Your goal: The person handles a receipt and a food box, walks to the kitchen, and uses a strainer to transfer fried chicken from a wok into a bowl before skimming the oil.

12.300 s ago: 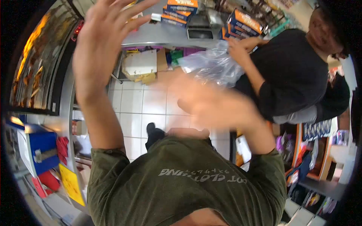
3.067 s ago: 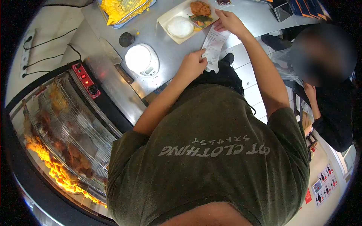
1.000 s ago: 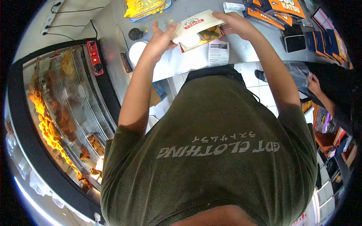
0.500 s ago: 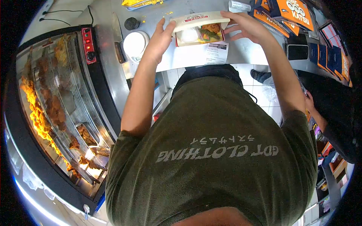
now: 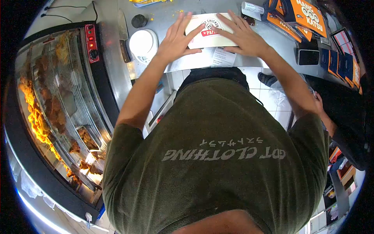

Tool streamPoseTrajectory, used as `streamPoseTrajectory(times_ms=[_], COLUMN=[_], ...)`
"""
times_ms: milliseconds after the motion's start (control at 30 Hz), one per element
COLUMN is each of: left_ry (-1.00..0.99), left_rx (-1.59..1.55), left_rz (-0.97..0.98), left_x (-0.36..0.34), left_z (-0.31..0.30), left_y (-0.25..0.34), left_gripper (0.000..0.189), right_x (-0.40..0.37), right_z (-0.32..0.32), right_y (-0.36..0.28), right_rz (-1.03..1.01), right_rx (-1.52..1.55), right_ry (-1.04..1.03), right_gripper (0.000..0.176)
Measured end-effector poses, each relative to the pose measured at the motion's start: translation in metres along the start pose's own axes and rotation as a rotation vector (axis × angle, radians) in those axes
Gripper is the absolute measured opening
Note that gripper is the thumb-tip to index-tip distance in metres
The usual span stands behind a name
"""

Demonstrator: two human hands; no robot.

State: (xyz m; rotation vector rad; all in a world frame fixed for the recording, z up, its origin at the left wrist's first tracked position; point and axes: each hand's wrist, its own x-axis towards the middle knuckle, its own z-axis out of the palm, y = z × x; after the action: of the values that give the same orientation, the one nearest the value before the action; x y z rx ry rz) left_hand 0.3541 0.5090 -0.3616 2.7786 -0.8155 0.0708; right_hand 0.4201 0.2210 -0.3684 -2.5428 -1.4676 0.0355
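**Both palms flat on a shut meal box**

Far left of the frame: heated display case (image 5: 50,97) with fried pieces behind curved glass, and a red control strip (image 5: 90,43) at its upper right edge. Just right of that, on the steel counter (image 5: 161,17): a white round scale (image 5: 143,43), with a small black round thing (image 5: 139,20) above it.

Top centre: left hand (image 5: 177,39), fingers spread wide, lying flat on the left edge of the white meal box (image 5: 208,29) and gripping nothing. Box resting on the counter at the top middle of the frame, lid down, printed logo facing up. Right hand (image 5: 241,37) likewise wide and flat, pressing on the right part of the box.

Just below the box: a printed receipt (image 5: 223,58) on the counter. Upper right: stacked orange cartons (image 5: 307,13), with a dark phone (image 5: 308,57) below them. Near the right edge, lower down: another person's hand (image 5: 320,103) beside a clear plastic bag (image 5: 279,95).
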Motion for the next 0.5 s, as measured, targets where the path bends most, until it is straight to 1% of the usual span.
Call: streamPoseTrajectory(times_ms=[33,133,200,333,400,433,500], left_ry=[-0.017,-0.046,-0.066,-0.127,-0.198,-0.195,-0.189], left_rx=[-0.028,-0.063,-0.045,-0.103,-0.129,-0.118,-0.093], left_rz=[0.005,0.03,0.049,-0.006,-0.049,-0.038,-0.018], left_x=[0.0,0.008,0.005,0.006,0.007,0.006,0.004], left_z=[0.0,-0.001,-0.001,-0.009,-0.012,-0.01,-0.005], left_y=[-0.001,-0.009,-0.009,0.0,0.001,0.001,0.001], left_gripper=[0.076,0.074,0.073,0.071,0.07,0.071,0.073], right_x=[0.003,0.005,0.002,0.005,0.002,0.002,0.004], right_z=[-0.001,-0.006,-0.004,0.004,0.001,-0.003,-0.005], right_y=[0.005,0.007,0.004,0.006,0.008,0.009,0.008], right_rz=[-0.048,-0.12,-0.099,-0.084,-0.069,-0.063,-0.096], right_rx=[0.007,-0.014,-0.021,0.015,0.064,0.089,0.005], right_ry=[-0.053,-0.032,-0.026,0.044,-0.044,-0.087,-0.07], right_gripper=[0.065,0.064,0.062,0.052,0.05,0.049,0.053])
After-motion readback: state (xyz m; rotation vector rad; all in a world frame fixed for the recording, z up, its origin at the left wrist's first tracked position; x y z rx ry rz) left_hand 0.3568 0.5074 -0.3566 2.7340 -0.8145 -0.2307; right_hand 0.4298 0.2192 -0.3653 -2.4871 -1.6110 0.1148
